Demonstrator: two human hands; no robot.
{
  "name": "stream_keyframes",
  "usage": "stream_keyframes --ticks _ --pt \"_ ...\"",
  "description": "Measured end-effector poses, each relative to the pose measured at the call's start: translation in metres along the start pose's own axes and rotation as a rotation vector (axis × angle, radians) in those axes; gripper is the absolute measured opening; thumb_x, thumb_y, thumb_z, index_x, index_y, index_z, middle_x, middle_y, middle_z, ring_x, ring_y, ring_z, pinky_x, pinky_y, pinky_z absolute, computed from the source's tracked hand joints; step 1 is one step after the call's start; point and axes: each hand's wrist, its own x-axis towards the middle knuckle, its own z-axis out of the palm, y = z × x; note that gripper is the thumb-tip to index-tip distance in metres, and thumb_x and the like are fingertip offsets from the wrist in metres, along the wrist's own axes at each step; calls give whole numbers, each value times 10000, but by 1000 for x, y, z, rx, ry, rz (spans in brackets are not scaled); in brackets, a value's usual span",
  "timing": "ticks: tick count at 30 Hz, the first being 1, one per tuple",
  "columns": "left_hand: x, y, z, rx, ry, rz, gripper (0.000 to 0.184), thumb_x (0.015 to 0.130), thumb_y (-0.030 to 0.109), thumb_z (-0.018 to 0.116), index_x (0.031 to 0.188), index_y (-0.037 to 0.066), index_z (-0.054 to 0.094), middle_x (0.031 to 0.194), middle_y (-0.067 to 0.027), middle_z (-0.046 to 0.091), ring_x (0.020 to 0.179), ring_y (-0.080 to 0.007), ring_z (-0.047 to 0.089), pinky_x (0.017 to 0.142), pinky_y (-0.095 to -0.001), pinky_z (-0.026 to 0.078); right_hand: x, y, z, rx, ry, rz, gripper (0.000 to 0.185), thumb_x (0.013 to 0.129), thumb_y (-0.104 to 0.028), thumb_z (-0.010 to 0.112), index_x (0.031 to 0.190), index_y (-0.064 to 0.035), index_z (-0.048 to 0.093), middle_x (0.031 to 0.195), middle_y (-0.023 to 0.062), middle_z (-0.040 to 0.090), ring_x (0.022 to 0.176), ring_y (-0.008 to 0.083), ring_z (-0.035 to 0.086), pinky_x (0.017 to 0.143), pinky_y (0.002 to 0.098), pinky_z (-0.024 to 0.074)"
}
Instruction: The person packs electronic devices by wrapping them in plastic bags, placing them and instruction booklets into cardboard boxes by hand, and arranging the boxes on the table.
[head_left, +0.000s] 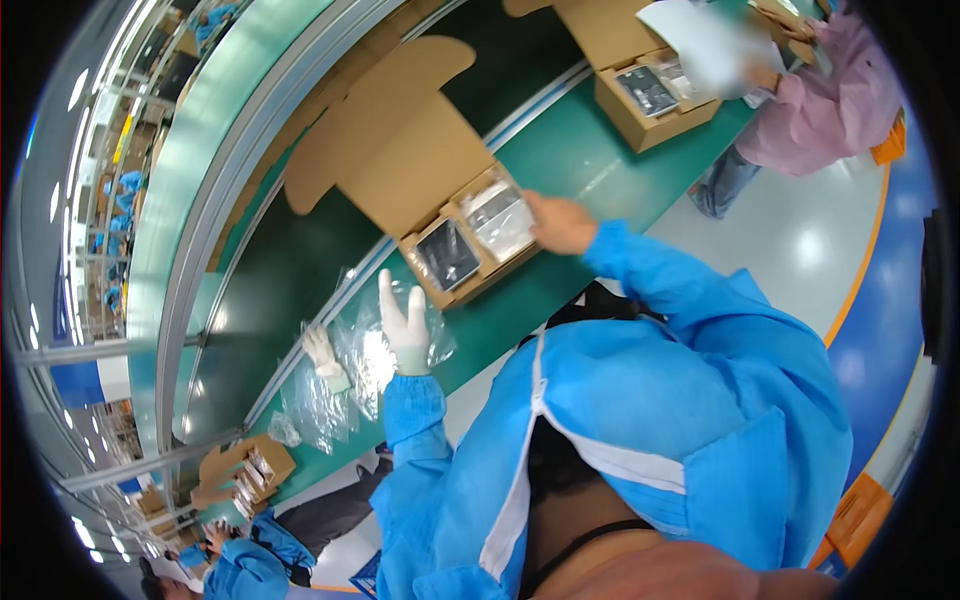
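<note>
An open cardboard box [470, 292] lies on the green bench in front of me, its lid folded back. In its near-left compartment is a dark item in clear plastic [447, 256]; the other compartment holds a plastic-wrapped white and grey packet [498, 218]. My right hand [562, 222], bare, is at the box's right edge, fingers closed beside the packet; what they grip is hidden. My left hand [404, 322], in a white glove, is left of the box with fingers apart and nothing in it. Clear plastic bags [367, 362] lie under and beside it.
An empty white glove [322, 352] lies on the bags. At upper right a co-worker in pink [835, 100] stands by another open box [640, 125]. Lower left, a person in blue [250, 570] is near a small box [275, 462]. A metal rail [270, 400] runs along the green bench [590, 170].
</note>
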Motion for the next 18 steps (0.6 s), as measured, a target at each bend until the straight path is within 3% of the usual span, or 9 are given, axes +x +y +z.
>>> stream_keyframes --ticks 1,2,5,8,10,12,14,15,18 --pt "7 -11 27 -235 85 -152 601 889 204 543 1372 -45 285 1397 -203 343 1248 -280 378 1031 -329 295 8 -7 6 -26 -19 101 470 822 -99 464 1259 29 352 916 267 617 845 408 607 724 484 477" --pt "15 -36 48 -298 158 -239 626 893 240 540 1382 -36 263 1375 -192 380 1215 -274 414 1022 -345 305 10 -10 5 -43 26 50 455 828 -74 420 1258 53 343 888 271 622 820 411 612 709 477 481" --pt "21 -39 77 -116 201 -367 648 897 296 534 1389 -21 255 1346 -198 411 1210 -280 425 1012 -324 314 33 5 10 -19 102 -27 449 839 -85 424 1273 15 370 871 234 638 775 409 615 689 484 478" --pt "25 -30 78 -43 202 -435 650 893 302 534 1388 -16 260 1354 -198 402 1228 -288 408 1020 -333 305 38 16 11 104 153 -82 416 848 -161 482 1248 -50 456 952 181 645 844 375 610 734 459 482" --pt "29 -40 70 -86 152 -412 669 892 283 542 1393 -31 229 1396 -221 328 1259 -310 362 1055 -346 261 18 29 -9 60 379 -211 367 833 -237 548 1173 -100 549 1027 128 638 953 330 579 815 421 470" --pt "26 -32 67 99 344 -118 639 891 206 539 1388 -45 227 1402 -230 303 1280 -317 329 1073 -367 241 -4 60 -40 43 515 -184 350 782 -243 626 1097 -91 601 1060 112 626 1034 302 541 881 390 446" --pt "13 35 67 -60 395 148 582 880 110 509 1374 -53 247 1387 -224 311 1284 -306 319 1074 -387 251 -20 109 -79 -63 768 -155 347 730 -188 668 1057 -85 618 1029 120 622 1012 306 543 864 394 454" --pt "8 58 71 -393 273 153 518 866 52 472 1346 -46 306 1333 -208 386 1238 -275 388 1050 -378 295 -29 123 -107 -127 778 3 357 707 -163 671 1049 -78 614 1008 140 606 975 311 543 847 404 456" --pt "10 111 99 -217 -213 182 317 864 94 508 1158 -18 547 1090 -112 572 1010 -193 541 891 -304 417 -32 212 -152 -429 870 172 355 675 -154 691 1020 -115 618 1001 73 602 992 281 519 863 375 428"
